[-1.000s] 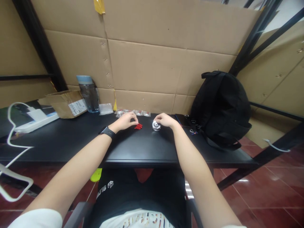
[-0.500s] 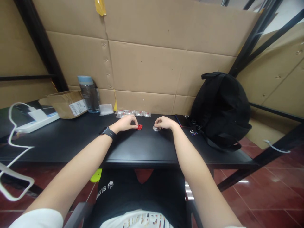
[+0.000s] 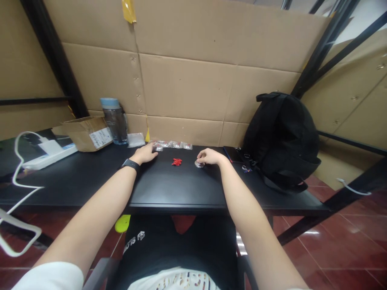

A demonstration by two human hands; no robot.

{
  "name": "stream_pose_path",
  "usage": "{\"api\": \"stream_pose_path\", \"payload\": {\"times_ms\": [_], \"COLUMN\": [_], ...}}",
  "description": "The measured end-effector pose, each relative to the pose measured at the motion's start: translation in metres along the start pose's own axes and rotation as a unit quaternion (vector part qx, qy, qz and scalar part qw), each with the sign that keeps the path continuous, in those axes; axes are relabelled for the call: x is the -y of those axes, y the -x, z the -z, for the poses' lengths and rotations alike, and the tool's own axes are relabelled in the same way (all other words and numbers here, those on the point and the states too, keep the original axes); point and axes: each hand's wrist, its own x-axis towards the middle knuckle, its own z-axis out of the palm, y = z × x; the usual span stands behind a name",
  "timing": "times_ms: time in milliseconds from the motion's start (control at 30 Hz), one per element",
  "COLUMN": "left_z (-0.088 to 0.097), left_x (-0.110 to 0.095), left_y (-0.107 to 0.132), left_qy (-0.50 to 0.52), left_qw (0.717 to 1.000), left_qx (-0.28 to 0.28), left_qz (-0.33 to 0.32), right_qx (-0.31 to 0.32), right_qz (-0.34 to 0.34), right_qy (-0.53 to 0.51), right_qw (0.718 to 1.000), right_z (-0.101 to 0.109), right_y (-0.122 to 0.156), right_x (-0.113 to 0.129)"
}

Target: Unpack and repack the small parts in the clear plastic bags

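My left hand (image 3: 146,153), with a black watch on its wrist, reaches to the back of the black table (image 3: 90,177). Its fingertips touch one of several small clear bags (image 3: 173,144) with red bits that lie in a row there, its fingers stretched forward. A little heap of red pieces (image 3: 177,162) lies free on the table between my hands. My right hand (image 3: 208,156) is curled over a small round silver object (image 3: 198,164) and pinches it against the table top.
A black backpack (image 3: 282,139) stands at the right, with a dark flat case (image 3: 234,153) and small metal clips beside it. At the back left are a blue-lidded bottle (image 3: 114,121), a cardboard box (image 3: 86,133) and a white power strip (image 3: 45,155) with cable. Cardboard walls off the back.
My left hand has let go near the red pieces and moved back and left to the clear bags. The right hand has lowered the silver object flat onto the table.
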Motion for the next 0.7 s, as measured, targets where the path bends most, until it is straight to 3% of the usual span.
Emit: {"api": "stream_pose_path", "payload": {"times_ms": [67,133,233,367,600,700], "left_z": [-0.003,-0.006,-0.011,-0.012,0.001,0.011], "left_x": [0.013,0.018,0.012,0.0,-0.006,-0.015], "left_y": [-0.002,-0.003,-0.005,-0.005,0.003,0.007], "left_qy": [0.002,0.008,0.003,-0.026,-0.015,0.048], "left_qw": [0.999,0.999,1.0,0.999,0.999,0.996], "left_qx": [0.037,0.032,0.016,0.036,-0.032,-0.07], "left_qz": [0.026,0.011,-0.019,0.0,0.007,0.02], "right_qx": [-0.002,-0.003,-0.003,-0.003,0.005,-0.018], "right_qz": [0.008,0.011,0.009,0.009,0.011,0.012], "right_qy": [0.009,0.013,0.017,0.021,0.021,0.025], "right_qw": [1.0,1.0,1.0,1.0,1.0,0.999], "right_z": [0.0,-0.001,-0.001,-0.001,-0.001,-0.002], "right_y": [-0.001,-0.002,-0.003,-0.003,0.0,0.001], "right_x": [-0.002,-0.003,-0.003,-0.002,0.0,0.004]}}
